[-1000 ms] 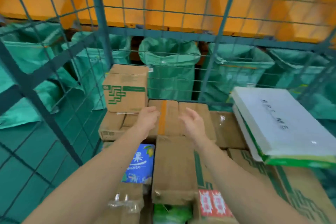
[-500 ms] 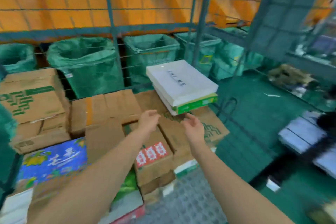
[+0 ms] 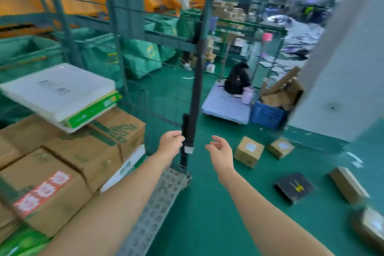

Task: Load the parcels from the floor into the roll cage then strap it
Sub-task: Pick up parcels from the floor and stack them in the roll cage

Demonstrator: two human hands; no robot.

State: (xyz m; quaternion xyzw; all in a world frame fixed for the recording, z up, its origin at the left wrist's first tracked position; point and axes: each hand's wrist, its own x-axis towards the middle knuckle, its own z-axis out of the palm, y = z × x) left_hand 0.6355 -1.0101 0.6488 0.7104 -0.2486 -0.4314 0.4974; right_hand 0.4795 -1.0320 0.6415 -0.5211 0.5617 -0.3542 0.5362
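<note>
To the left of the left fingers, brown boxes [image 3: 68, 151] sit stacked inside the roll cage [image 3: 122, 27], with a flat white box [image 3: 58, 89] tilted on top. The left hand [image 3: 171, 143] reaches forward, and its fingers [image 3: 180, 137] curl in a pinch on the edge of the black strap [image 3: 196, 93], which hangs down the cage's front post. Just right of the strap, the right hand [image 3: 220, 148] holds nothing, its fingers [image 3: 216, 140] spread and loosely bent. Beyond those fingers to the right, four parcels [image 3: 248, 150] lie scattered on the green floor [image 3: 207, 203], outside the cage.
</note>
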